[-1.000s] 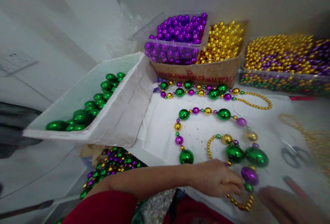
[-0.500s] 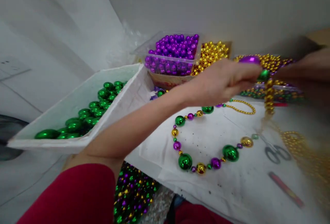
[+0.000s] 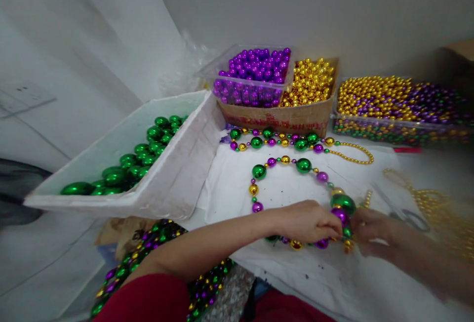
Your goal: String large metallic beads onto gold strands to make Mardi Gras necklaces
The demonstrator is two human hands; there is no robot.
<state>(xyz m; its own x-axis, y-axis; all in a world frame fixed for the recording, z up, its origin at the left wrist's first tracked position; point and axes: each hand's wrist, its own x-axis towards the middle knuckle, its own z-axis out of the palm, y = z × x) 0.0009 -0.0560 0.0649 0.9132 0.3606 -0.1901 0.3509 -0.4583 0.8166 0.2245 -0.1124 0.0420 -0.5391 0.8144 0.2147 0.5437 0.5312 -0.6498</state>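
Observation:
My left hand (image 3: 314, 221) pinches the end part of a bead strand, at a shiny purple bead (image 3: 339, 216) with a large green bead (image 3: 343, 203) just above it. Close on the right, my right hand (image 3: 374, 230), partly blurred, has its fingers closed at the same strand, by small green and gold beads (image 3: 348, 246). Beneath both hands a necklace of green, purple and gold beads (image 3: 303, 165) lies curved on the white cloth (image 3: 229, 183). My left hand and forearm cover part of its lower side.
A white foam box (image 3: 177, 183) of green beads stands left. Behind are a clear tub (image 3: 252, 87) of purple beads, a carton (image 3: 274, 118) with gold beads and a tray (image 3: 370, 119) of small beads. Another necklace (image 3: 285, 142), scissors (image 3: 413, 218) and gold bead strings (image 3: 433, 201) lie nearby.
Both hands have come down and nearer from in front of the small-bead tray to the necklace, carrying beads. The far necklace and carton front now show.

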